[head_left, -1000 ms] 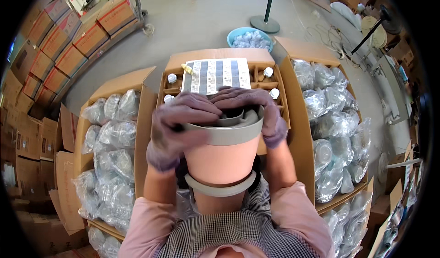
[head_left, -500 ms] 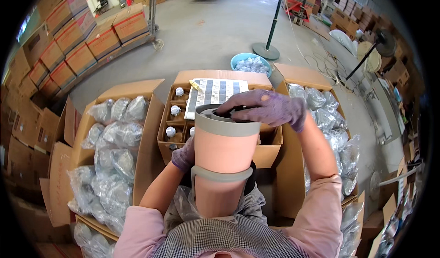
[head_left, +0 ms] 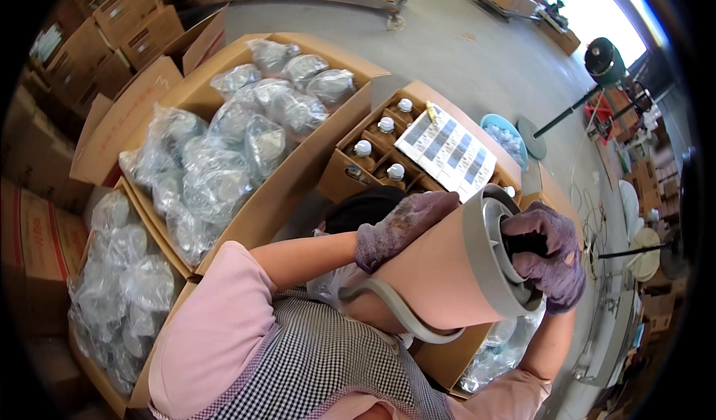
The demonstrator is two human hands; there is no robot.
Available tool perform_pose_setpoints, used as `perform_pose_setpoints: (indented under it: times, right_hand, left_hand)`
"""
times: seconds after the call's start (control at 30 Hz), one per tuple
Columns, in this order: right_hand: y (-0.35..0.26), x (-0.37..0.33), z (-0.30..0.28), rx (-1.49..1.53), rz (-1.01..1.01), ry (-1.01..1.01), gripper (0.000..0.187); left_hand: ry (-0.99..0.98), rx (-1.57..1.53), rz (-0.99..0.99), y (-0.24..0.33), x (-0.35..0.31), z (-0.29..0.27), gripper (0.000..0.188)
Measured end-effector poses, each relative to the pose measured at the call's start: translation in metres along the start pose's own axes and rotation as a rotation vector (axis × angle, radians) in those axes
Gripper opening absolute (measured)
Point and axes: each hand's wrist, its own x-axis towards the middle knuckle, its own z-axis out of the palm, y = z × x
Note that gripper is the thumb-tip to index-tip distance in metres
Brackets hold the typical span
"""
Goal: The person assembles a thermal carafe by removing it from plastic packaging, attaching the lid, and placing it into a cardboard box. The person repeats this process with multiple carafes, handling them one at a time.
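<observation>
A large pink tapered jug [head_left: 440, 271] with a grey rim and grey handle lies tilted in front of my chest, its top pointing right. My left hand [head_left: 406, 226], in a stained purple glove, holds its upper side; some of the fingertips are hidden. My right hand [head_left: 548, 256], gloved likewise, is curled over the grey lid [head_left: 498, 234], thumb and fingers bent around its dark opening. What the fingertips touch inside cannot be made out.
A carton of white-capped bottles [head_left: 362, 152] stands beyond, with a printed sheet [head_left: 447, 152] on it. Cartons of plastic-wrapped items [head_left: 216, 174] stand at the left, more at the lower right. A blue basin [head_left: 507, 140] and a standing fan [head_left: 604, 62] are farther off.
The jug has tipped from nearly upright, its top swinging right. My left hand now shows on its upper side; my right hand stays at the lid. The whole view has turned leftward.
</observation>
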Motion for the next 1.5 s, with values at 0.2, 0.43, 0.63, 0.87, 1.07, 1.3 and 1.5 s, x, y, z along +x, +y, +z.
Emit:
perform_pose_setpoints:
  times: [0.2, 0.43, 0.63, 0.87, 1.07, 1.3, 1.5]
  right_hand:
    - [0.03, 0.024, -0.001, 0.166, -0.009, -0.097, 0.041]
    - [0.096, 0.036, -0.016, 0.342, 0.103, -0.188, 0.034]
    - [0.116, 0.016, -0.018, 0.471, 0.088, -0.12, 0.035]
    - [0.164, -0.006, 0.009, -0.521, -0.347, 0.243, 0.041]
    - [0.108, -0.014, 0.057, 0.277, 0.052, 0.709, 0.047]
    - [0.084, -0.154, 0.157, -0.135, 0.241, 0.041, 0.075]
    - [0.099, -0.141, 0.196, -0.09, -0.003, 0.317, 0.024]
  left_hand:
    - [0.215, 0.289, -0.271, 0.026, -0.016, -0.005, 0.025]
    - [-0.008, -0.462, -0.462, -0.012, -0.031, -0.074, 0.06]
    - [-0.684, 0.022, -0.313, -0.018, -0.115, -0.1, 0.088]
    - [-0.019, -0.247, -0.636, -0.002, -0.071, -0.077, 0.076]
    - [-0.07, -0.257, -0.686, -0.047, -0.005, -0.024, 0.068]
    - [0.134, -0.49, -0.797, -0.047, -0.015, -0.015, 0.051]
    - [0.074, -0.056, -0.62, -0.026, -0.004, -0.018, 0.049]
